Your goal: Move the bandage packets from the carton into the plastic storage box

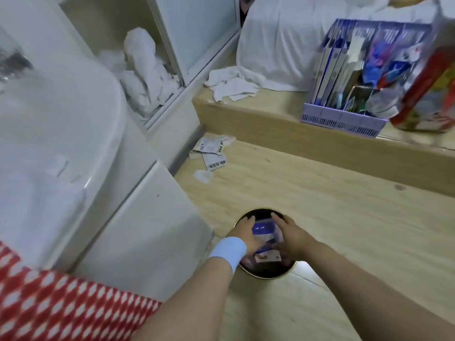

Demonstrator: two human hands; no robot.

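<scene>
Carton (263,228), blue and white, held between both hands over a round dark tin (266,275) on the near floor.

Left hand (242,236), with pale blue wristband (227,252), grasping the carton's left side, fingers reaching toward the tin's far rim. Right hand (293,236) curled over the carton's right side, thumb pointing down toward a white bandage packet (267,256) just nearer, over the tin; held or lying loose, cannot tell through the blur. Tin resting on pale wooden floor (320,217), just right of a white cabinet (147,230). Farther left, paper scraps (211,153) scattered on the floor by the cabinet's base. At far right, purple basket (344,119) of upright books standing on a raised wooden platform (258,124), with white cloth (283,45) heaped behind it. At near left, red-and-white patterned fabric (61,303).
</scene>
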